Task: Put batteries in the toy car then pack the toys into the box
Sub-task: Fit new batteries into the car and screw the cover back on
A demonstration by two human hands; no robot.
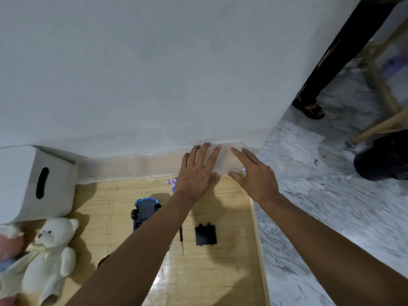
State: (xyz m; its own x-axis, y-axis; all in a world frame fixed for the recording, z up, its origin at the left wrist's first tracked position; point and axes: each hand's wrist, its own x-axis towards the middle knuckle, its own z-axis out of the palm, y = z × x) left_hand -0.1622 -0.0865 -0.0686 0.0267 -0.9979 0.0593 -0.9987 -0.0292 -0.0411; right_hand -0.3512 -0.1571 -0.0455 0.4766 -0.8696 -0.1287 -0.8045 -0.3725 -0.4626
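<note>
Both hands are on a small clear plastic container (225,160) at the table's far right corner, against the wall. My left hand (197,170) lies flat on its left side with straight fingers. My right hand (254,173) holds its right side, thumb along the near edge. Batteries (171,183) with red and blue labels lie just left of my left wrist. The toy car (144,212) lies upside down mid-table, partly hidden by my left forearm. Its black battery cover (205,234) lies to the right, with a thin screwdriver (181,241) between them.
A white storage box (28,182) with a slot handle stands at the left. A cream teddy bear (49,257) and other soft toys lie at the near left. The wooden table (220,272) ends at the right over a marble floor, where a person's leg (320,80) stands.
</note>
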